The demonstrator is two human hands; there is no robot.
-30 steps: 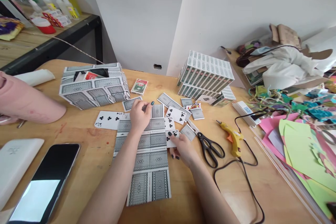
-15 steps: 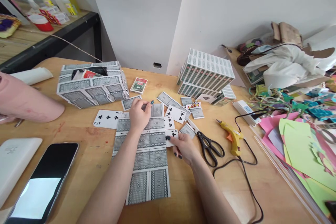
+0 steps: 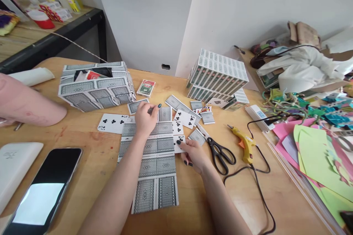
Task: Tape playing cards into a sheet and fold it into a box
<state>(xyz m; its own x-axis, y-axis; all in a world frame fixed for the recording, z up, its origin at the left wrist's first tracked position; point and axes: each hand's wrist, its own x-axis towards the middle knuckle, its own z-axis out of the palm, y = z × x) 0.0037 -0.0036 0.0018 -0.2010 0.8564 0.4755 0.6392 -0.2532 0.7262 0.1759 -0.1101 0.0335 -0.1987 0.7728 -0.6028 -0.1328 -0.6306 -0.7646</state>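
Right of the card panel (image 3: 157, 167), the right hand (image 3: 195, 155) pinches the crosswise five of clubs (image 3: 177, 149); the curled left hand (image 3: 145, 119) hides its grip

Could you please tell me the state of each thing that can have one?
Five of clubs: face up, in right hand
Three of clubs: face up
Left hand: fingers curled
Card-covered box: open on top
Scissors: lying flat, untouched
Hot-glue gun: on its side, untouched
Smartphone: screen up

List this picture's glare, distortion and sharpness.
Head view: bright white patch on the phone, probably glare; head view: pale sheen on the tabletop, lower right; head view: pink cylinder seemingly stretched; head view: five of clubs at the right hand, legible.
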